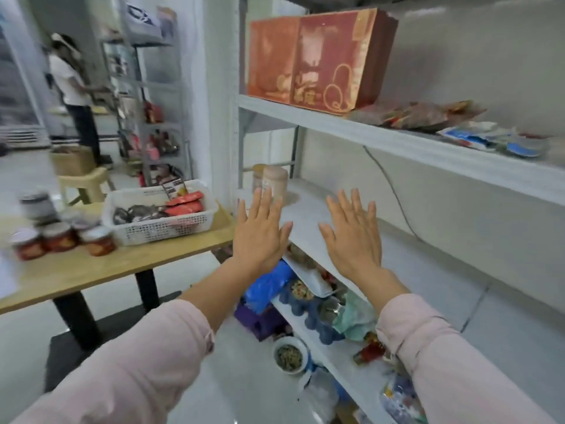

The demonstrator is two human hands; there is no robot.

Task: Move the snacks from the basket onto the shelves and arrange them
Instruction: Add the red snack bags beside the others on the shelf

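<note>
1. Both hands raised flat, palms forward, in front of the middle shelf (308, 215): left hand (260, 237) at about 9 o'clock of the right hand (351, 237), the two near but apart.
2. Fingers of each fully spread and straight, thumbs out; nothing held in either. Probably a ready pose ahead of reaching, judged only from the empty, open palms.
3. Snacks (183, 203) lying in the white perforated basket (159, 228), at 9 o'clock of the left hand, on the wooden table (91, 270): red packets at the basket's right end, dark packets toward its left.
4. Basket set at the table's shelf-side corner, likely to keep the carry to the shelves short.
5. Red-filled jars (61, 240) grouped at 9 o'clock of the basket, clear of it.
6. Middle shelf mostly bare but for a beige canister (275, 182) at 12 o'clock of the left hand, so an apparent landing spot.
7. Upper shelf at 1 o'clock carrying a red carton (324, 59) and flat packets (428, 117) lying beside it.
8. Task barely started, by the full basket.
</note>
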